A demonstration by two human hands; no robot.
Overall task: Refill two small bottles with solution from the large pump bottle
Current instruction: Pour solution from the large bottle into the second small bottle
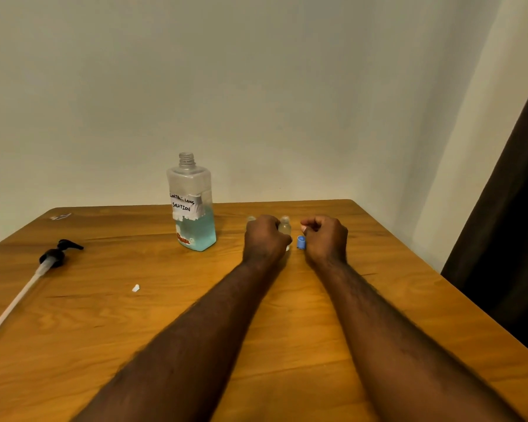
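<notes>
The large clear bottle (193, 205) stands uncapped at the table's far middle, about a third full of blue liquid, with a handwritten label. Its black pump head (55, 255) with a long white tube lies at the left. My left hand (264, 237) wraps around a small clear bottle (284, 227), whose open neck shows to the right of the fist. A second small bottle (251, 219) peeks out behind my left hand, mostly hidden. My right hand (325, 239) is curled, holding a small blue cap (301, 242) at its fingertips, just right of the held bottle.
A wooden table (165, 330) fills the lower view, set against a pale wall. A small white scrap (136, 288) lies left of my forearms. A bit of clear wrapper (61, 216) sits at the far left corner. A dark curtain (509, 239) hangs at the right.
</notes>
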